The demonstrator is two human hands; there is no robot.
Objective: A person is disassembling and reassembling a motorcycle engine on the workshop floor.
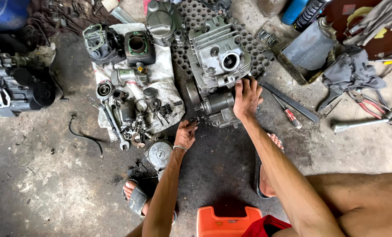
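1 engine (218, 66); 2 hands; 1 orange stool (229, 221); approx. 2 spanners (117, 127).

Likely a repair workshop: engine parts (137, 94), pliers (368, 105), greasy concrete floor (42, 175).

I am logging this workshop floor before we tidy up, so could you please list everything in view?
engine block: one, silver-grey, centre, on a perforated mat
cylinder: one, dark, on the white cloth
small engine parts: many, metal, on the cloth
combination spanner: one, steel, cloth's lower edge
round cover: one, grey, below the cloth
screwdriver: one, red handle, right of engine
pliers: one, red handles, far right
grey rag: one, upper right
stool: one, orange, bottom edge
left hand: at the engine's lower edge
right hand: fingers on the engine's side
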